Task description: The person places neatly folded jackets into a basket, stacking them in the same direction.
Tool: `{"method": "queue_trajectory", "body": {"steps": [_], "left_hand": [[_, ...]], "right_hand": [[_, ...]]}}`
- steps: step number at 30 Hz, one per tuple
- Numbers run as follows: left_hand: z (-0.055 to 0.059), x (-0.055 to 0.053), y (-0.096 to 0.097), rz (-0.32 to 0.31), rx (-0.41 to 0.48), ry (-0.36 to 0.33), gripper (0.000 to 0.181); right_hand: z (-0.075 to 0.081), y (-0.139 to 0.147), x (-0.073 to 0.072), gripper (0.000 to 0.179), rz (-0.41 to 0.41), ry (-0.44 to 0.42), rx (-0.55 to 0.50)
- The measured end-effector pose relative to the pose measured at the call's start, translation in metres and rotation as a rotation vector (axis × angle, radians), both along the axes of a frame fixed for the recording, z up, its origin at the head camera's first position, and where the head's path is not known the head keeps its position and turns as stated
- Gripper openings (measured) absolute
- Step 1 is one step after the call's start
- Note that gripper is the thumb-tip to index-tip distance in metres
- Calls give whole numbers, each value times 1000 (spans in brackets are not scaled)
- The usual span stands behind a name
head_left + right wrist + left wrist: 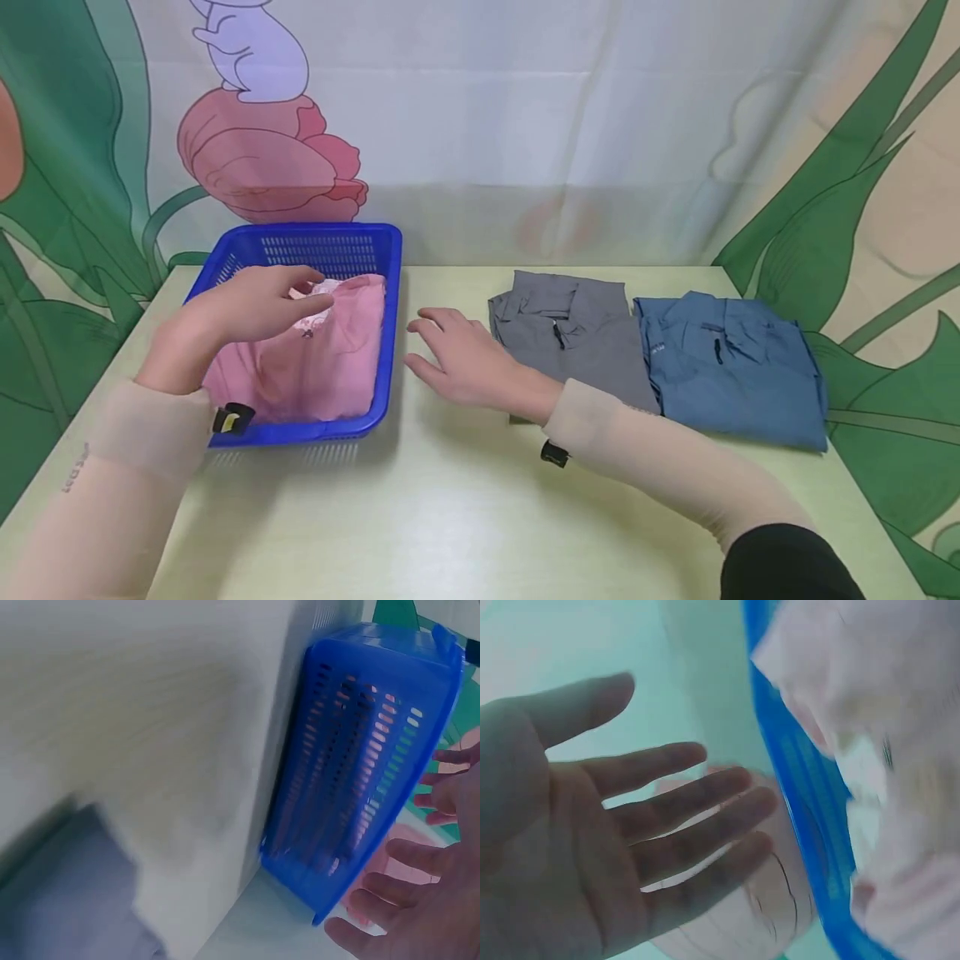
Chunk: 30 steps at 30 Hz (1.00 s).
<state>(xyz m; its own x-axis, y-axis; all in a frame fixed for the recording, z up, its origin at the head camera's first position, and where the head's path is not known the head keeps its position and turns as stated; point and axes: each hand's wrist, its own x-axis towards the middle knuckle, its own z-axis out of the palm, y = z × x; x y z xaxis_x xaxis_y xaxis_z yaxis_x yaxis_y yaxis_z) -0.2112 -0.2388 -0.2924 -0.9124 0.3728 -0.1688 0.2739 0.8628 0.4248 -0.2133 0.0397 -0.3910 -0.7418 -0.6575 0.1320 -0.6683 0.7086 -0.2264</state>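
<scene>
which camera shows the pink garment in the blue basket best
The head view: it shows most of the pink garment inside the blue basket, only partly hidden by the left hand. The left wrist view shows it blurred and cut off; the right wrist view, only pinkish patches through the basket.

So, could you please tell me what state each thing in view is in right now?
Blue basket: upright, uncovered, holding clothing.
Pink garment: inside the basket, somewhat creased, partly hidden by the left hand.
Grey garment: folded, lying flat.
Blue garment: folded, lying flat.
Left hand: fingers extended, holding nothing.
Right hand: fingers spread, holding nothing.
Printed cloth: hanging behind the table.
</scene>
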Motion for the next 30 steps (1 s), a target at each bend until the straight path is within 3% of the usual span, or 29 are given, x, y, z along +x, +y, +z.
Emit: {"method": "queue_trajectory", "body": {"steps": [5, 16, 22, 27, 30], "left_hand": [[-8, 11, 27, 10, 194, 67, 54], [-26, 34, 81, -151, 423, 97, 38], [-45, 45, 110, -175, 535, 15, 40], [-70, 53, 136, -130, 583, -114, 44], [-87, 51, 146, -99, 602, -196, 48]], "right_hand": [[0, 40, 2, 45, -30, -48, -46], [-1, 121, -8, 47, -210, -222, -86], [0, 149, -15, 49, -335, -242, -53], [-2, 170, -20, 53, -474, -231, 28], [-4, 178, -22, 56, -519, -262, 57]]}}
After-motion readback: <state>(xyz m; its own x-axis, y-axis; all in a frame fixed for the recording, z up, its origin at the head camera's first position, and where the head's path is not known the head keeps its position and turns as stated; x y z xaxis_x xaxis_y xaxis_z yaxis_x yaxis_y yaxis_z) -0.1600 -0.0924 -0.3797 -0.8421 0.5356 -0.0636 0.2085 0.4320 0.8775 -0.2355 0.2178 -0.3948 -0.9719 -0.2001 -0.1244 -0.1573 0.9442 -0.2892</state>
